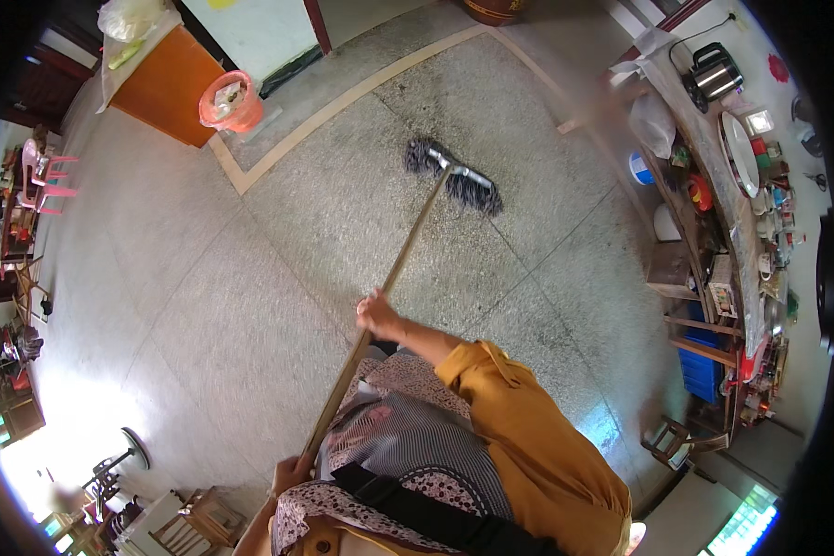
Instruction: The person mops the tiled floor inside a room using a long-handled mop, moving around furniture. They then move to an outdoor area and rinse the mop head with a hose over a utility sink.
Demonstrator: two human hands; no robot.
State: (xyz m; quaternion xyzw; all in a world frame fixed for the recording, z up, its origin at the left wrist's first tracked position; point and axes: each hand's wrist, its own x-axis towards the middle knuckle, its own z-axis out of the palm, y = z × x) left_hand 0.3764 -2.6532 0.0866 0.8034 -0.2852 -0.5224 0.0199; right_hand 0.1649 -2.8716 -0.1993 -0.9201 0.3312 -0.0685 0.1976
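A mop [414, 232] with a long wooden handle slants away from my body across the speckled grey floor. Its wide head of dark grey strands [473, 193], fixed to a metal clamp, lies flat on the floor ahead. My right hand [378, 315] is wrapped round the middle of the handle, its arm in a rolled mustard sleeve. Lower down, close to my left side, my left hand [292, 471] grips the handle near its upper end. Part of that hand's fingers is hidden by the handle and my patterned apron [398, 435].
An orange-red bin [231, 107] with a liner stands beside a wooden cabinet [165, 85] at the far left. Along the right wall runs a crowded shelf [713, 185] with a kettle [716, 72]. A small wooden stool [669, 443] stands right; chairs [190, 528] stand near left.
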